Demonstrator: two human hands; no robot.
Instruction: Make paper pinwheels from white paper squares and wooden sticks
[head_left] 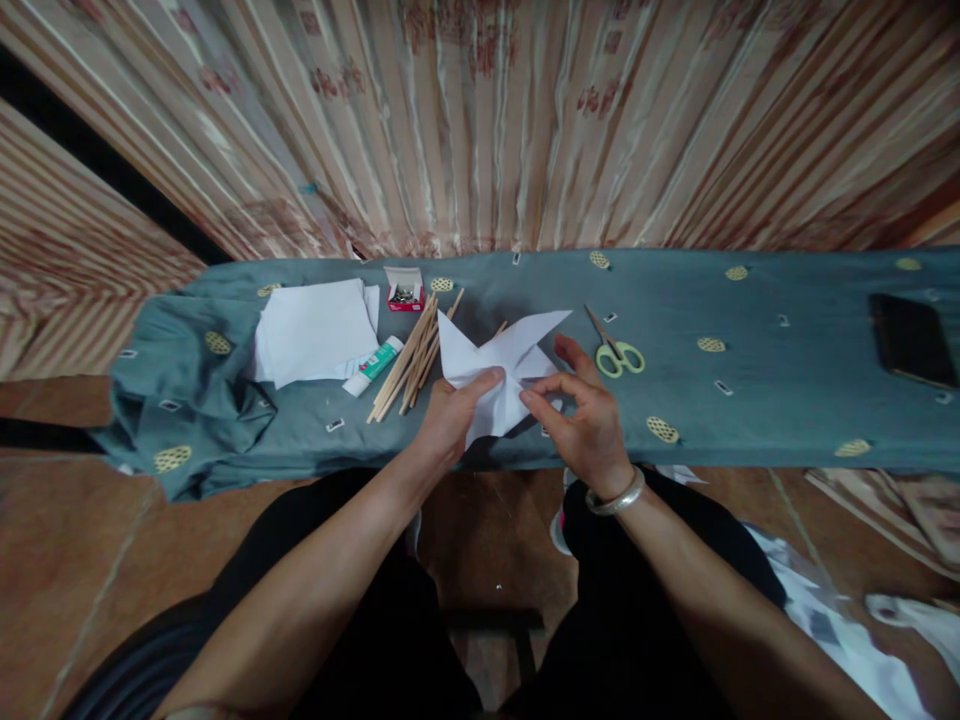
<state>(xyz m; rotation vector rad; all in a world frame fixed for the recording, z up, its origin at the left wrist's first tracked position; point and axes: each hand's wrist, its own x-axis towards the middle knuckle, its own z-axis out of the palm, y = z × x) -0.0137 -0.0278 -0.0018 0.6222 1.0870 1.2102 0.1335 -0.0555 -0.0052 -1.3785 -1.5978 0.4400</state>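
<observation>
A white paper pinwheel point(495, 350) with pointed blades is held up above the cloth between my hands. My left hand point(450, 408) grips it from the left, thumb pressed near its centre and the fingers hidden behind the paper. On the other side, my right hand point(583, 408) pinches the paper just right of the centre with thumb and index finger, the other fingers curled outward. Thin wooden sticks point(411, 365) lie in a loose bundle left of the pinwheel. Green-handled scissors point(616, 352) rest to the right of my right hand.
A stack of white paper point(319, 330) lies at the left, with a glue stick point(373, 366) beside it. Behind them stands an open small box of metal pins point(405, 290). A dark phone point(911, 340) lies far right on the blue-green cloth point(780, 400). A pleated curtain point(510, 130) hangs behind.
</observation>
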